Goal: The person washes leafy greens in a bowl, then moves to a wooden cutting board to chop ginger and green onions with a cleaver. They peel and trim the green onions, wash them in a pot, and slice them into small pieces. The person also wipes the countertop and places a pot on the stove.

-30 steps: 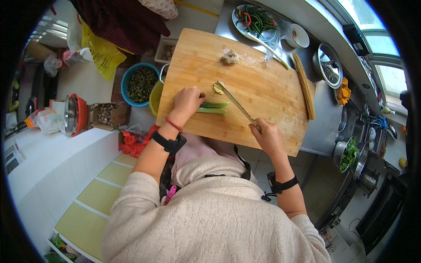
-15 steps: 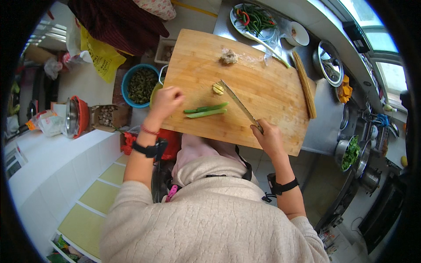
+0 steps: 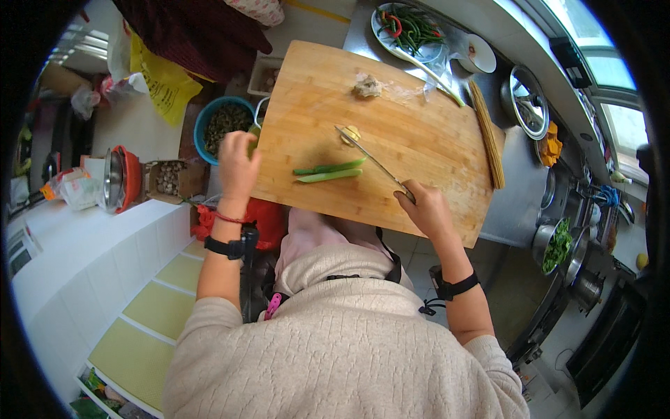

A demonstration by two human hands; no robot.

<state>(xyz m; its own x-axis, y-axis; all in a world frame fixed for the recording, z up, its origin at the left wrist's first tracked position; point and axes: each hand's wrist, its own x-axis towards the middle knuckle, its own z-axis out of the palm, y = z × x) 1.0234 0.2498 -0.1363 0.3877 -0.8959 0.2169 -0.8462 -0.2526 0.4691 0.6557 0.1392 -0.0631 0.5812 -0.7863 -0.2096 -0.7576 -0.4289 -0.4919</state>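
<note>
My right hand (image 3: 424,206) is wrapped round the handle of a kitchen knife (image 3: 377,162). The blade points away to the left, its tip over a pale yellow peeled piece (image 3: 351,134), which looks like ginger, on the wooden cutting board (image 3: 412,133). My left hand (image 3: 239,162) hangs off the board's left edge, its fingers bent but apart from the thumb, with nothing visible in them. Below it is a partly hidden yellow-green container (image 3: 254,134). Two green stalks (image 3: 331,172) lie nearer me. Farther back sits a knobbly beige lump (image 3: 368,85) beside clear plastic wrap.
A blue basin (image 3: 202,133) of dark greens stands left of the board, near a cardboard box (image 3: 150,183) of bulbs. A ridged brown rod (image 3: 488,140) lies along the board's right side. A plate of chillies (image 3: 419,52), a bowl (image 3: 480,54) and a steel basin (image 3: 520,105) stand beyond.
My left hand has moved left off the board, and its fingers have loosened. The knife's tip has shifted left over the pale yellow piece, with its blade now turned more edge-on.
</note>
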